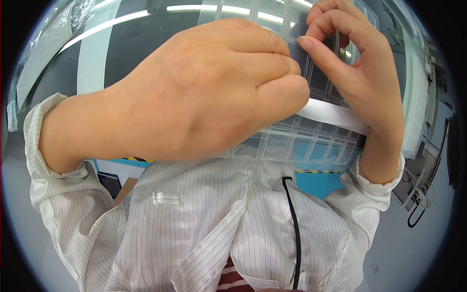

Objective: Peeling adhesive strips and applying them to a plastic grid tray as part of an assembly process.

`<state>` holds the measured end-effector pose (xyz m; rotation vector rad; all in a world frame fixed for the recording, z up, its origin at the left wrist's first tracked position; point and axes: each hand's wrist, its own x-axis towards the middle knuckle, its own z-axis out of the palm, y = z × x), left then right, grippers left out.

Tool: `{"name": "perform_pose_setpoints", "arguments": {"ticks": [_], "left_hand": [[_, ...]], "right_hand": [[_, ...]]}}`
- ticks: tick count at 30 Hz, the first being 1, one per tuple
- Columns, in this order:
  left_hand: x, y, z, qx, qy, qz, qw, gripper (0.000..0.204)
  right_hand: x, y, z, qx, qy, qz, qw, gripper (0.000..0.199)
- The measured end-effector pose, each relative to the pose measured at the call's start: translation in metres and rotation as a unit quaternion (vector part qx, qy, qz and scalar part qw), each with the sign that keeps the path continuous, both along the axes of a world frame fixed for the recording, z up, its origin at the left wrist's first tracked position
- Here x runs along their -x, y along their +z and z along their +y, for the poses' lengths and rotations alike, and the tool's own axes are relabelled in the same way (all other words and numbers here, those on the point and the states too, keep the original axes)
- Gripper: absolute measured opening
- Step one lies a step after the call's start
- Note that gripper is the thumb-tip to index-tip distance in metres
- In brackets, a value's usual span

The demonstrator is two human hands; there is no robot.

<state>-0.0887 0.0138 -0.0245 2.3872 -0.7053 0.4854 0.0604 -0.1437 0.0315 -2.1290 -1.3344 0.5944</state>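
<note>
In the head view, the box [299, 144] lies by the desk [129, 53]'s near edge, probably so that both hands reach its cells easily: the left hand [214, 85] hangs over it, fingers pressed together and curled, their tips hidden, while the right hand [362, 61], over its right part, brings thumb and forefinger almost together, though I cannot tell whether they pinch anything. The box is clear, glossy plastic split into rectangular cells, with a white strip [328, 113] crossing above it between left fist and right wrist.

A workshop or lab — striped smock [194, 219], hazard tape [318, 171], compartment box [297, 146].
</note>
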Motion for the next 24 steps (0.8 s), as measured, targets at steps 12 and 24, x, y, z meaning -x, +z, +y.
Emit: {"name": "perform_pose_setpoints", "arguments": {"ticks": [12, 24], "left_hand": [[0.003, 0.003, 0.004, -0.044, -0.001, 0.025, 0.999, 0.022], [0.005, 0.002, 0.013, 0.013, 0.038, -0.043, 0.998, 0.014]], "right_hand": [[-0.009, -0.008, -0.003, 0.007, 0.003, 0.105, 0.994, 0.009], [-0.012, -0.038, -0.012, -0.094, 0.005, -0.087, 0.992, 0.013]]}}
